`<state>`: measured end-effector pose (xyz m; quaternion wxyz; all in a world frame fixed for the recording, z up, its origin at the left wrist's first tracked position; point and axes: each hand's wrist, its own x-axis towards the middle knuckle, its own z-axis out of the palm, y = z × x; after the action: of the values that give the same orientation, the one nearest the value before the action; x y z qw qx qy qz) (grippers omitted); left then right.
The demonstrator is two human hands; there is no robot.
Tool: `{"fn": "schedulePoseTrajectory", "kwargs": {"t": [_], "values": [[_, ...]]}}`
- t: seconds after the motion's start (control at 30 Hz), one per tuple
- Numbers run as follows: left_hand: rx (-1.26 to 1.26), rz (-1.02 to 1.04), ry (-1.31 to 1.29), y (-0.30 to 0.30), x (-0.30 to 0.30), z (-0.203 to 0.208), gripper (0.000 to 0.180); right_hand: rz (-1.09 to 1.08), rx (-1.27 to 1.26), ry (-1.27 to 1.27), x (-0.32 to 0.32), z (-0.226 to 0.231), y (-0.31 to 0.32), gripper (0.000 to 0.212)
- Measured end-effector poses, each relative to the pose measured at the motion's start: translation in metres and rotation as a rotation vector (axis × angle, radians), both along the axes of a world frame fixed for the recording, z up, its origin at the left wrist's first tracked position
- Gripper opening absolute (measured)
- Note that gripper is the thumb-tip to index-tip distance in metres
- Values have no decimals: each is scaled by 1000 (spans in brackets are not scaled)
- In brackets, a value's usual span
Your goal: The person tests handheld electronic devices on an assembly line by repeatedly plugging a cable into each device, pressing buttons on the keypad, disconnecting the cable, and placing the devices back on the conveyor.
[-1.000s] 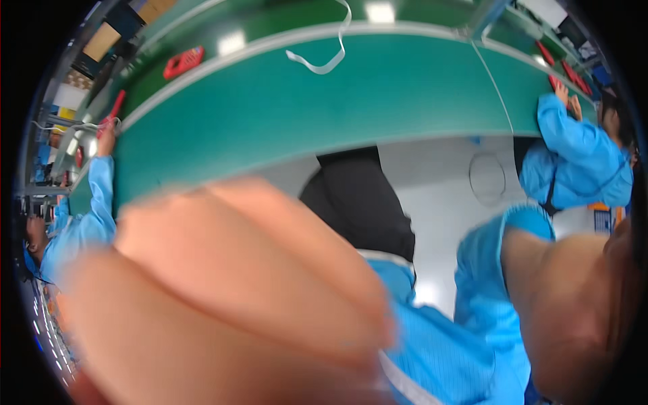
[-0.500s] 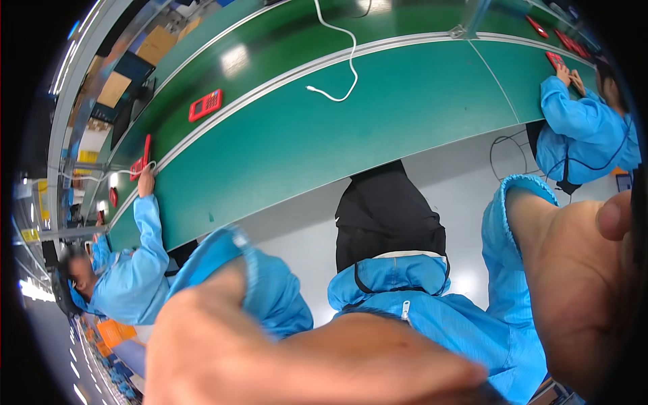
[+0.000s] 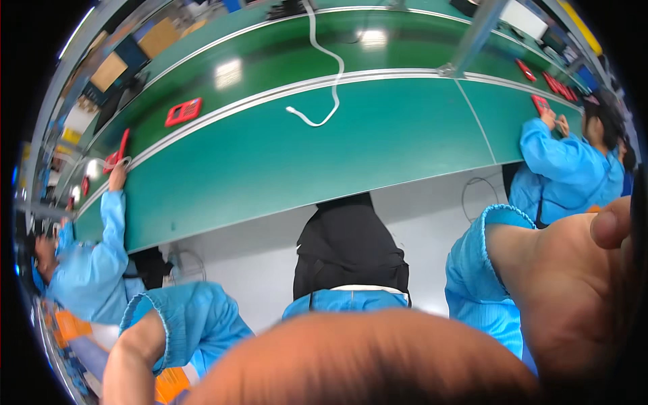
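My right hand (image 3: 574,283) is raised close to the camera at the right edge. Its palm and thumb show, while the other fingers are lost in the dark rim. Of my left hand (image 3: 125,371), only the wrist and the part beside it show at the lower left; its fingers are hidden. I see nothing held in either hand. Beyond them, a white cable (image 3: 335,84) trails over the rail onto the green workbench (image 3: 223,182), its plug end on the near surface. A red handheld device with a keypad (image 3: 183,112) lies behind the rail, left of the cable.
At the left, a co-worker in blue (image 3: 94,277) reaches to a red device (image 3: 113,160). Another co-worker (image 3: 560,162) handles a red device (image 3: 540,104) at the right. A metal post (image 3: 476,40) stands on the bench rail. More red devices (image 3: 560,86) lie at the far right.
My left hand has moved left and down, mostly out of the picture. My right hand stays raised at the right edge. The bench and cable appear shifted left and lower.
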<state>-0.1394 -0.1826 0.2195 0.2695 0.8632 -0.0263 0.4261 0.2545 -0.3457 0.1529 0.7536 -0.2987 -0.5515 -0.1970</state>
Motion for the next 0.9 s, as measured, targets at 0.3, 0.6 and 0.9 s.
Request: {"fn": "schedulePoseTrajectory", "kwargs": {"t": [0.3,0.6,0.9], "values": [[294,258,-33,30,125,-17,65,-27,-46,-62,24,-11,-4,58],[416,266,-165,44,155,-20,59,40,-51,-80,50,-27,2,56],[495,164,-272,41,178,-24,52,8,-98,-58,70,-36,11,54]]}}
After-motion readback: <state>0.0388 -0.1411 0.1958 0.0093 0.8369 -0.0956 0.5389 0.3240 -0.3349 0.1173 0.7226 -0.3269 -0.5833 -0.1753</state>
